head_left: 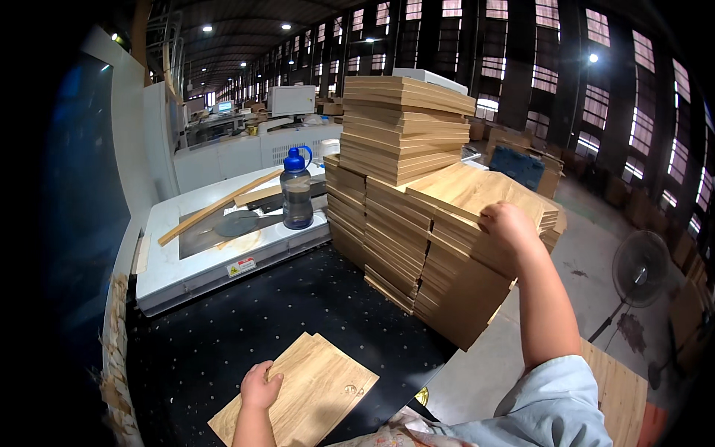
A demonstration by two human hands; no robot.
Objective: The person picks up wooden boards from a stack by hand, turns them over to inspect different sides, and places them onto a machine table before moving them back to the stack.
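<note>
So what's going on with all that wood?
Someone is handling it with bare hands. Their left hand is on the overlapping boards lying on the black table. Their right hand is at the edge of the stacked boards, beside the tallest pile.

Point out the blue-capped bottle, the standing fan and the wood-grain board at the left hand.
Blue-capped bottle (297, 194): head view, on the middle of its clear body.
Standing fan (640, 270): head view, on the middle of its round cage.
Wood-grain board (313, 391): head view, on the middle of its upper face.
</note>
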